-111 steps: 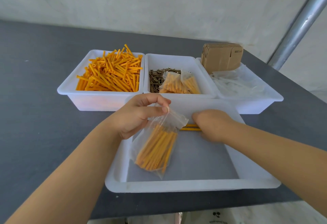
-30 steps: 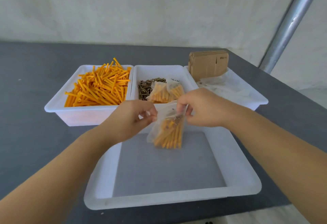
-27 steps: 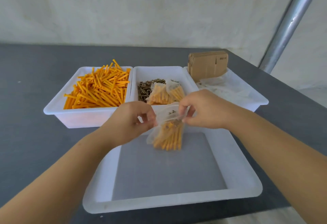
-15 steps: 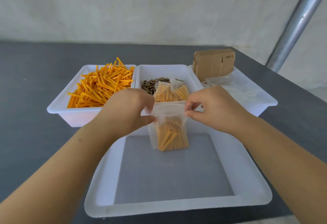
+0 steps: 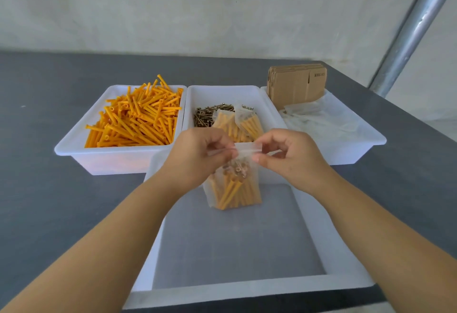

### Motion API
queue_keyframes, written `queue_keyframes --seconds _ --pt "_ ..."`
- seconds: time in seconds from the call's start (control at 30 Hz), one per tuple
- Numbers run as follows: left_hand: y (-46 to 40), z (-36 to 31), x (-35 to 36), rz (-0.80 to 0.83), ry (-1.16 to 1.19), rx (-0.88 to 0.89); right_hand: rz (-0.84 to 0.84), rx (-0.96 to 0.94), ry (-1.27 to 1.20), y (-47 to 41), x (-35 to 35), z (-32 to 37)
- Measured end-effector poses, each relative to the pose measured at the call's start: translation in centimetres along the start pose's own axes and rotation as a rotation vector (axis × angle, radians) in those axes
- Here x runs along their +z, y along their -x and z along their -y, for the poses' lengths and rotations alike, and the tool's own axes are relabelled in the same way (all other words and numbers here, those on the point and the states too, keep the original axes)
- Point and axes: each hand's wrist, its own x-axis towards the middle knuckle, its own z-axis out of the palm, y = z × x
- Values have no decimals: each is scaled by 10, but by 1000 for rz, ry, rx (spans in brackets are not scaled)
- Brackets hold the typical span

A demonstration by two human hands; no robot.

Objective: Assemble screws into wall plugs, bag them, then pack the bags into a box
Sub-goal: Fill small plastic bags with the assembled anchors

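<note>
A clear plastic bag [image 5: 235,186] full of orange wall plugs with screws hangs upright over the near white tray [image 5: 249,290]. My left hand [image 5: 197,157] pinches the bag's top strip at its left end. My right hand [image 5: 289,157] pinches the same strip at its right end. Behind them, the middle tray [image 5: 222,92] holds loose screws [image 5: 205,115] and two filled bags [image 5: 239,122]. The left tray [image 5: 81,147] is heaped with orange wall plugs [image 5: 138,117].
The right tray [image 5: 366,137] holds empty clear bags [image 5: 319,120] and a stack of flat cardboard boxes [image 5: 296,85]. All trays sit on a dark grey table [image 5: 49,201]. A metal pole [image 5: 415,23] slants up at the right.
Earlier my right hand picked plugs off the near tray while the left held the bag. Since then both hands have lifted the bag upright and moved to its top strip.
</note>
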Motion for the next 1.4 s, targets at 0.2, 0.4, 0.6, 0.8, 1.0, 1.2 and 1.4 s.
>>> queue_keyframes --seconds 0.2,0.4,0.6,0.8,1.0,1.2,1.4 --pt "4 -2 0 -23 -195 191 8 -40 -34 0 2 -5" --pt "4 -5 4 -52 -259 275 5 -73 -59 3 3 -1" --pt "5 -9 8 -86 -253 256 10 -66 -83 4 3 1" --pt "7 -12 12 -96 -191 185 13 -54 -137 4 5 0" --pt "6 -12 13 -89 -176 165 14 -40 -129 4 7 -3" --pt "6 -16 16 -104 -276 244 11 -54 -107 3 6 -1" --pt "5 -18 18 -108 -330 280 13 -38 -142 3 9 -2"
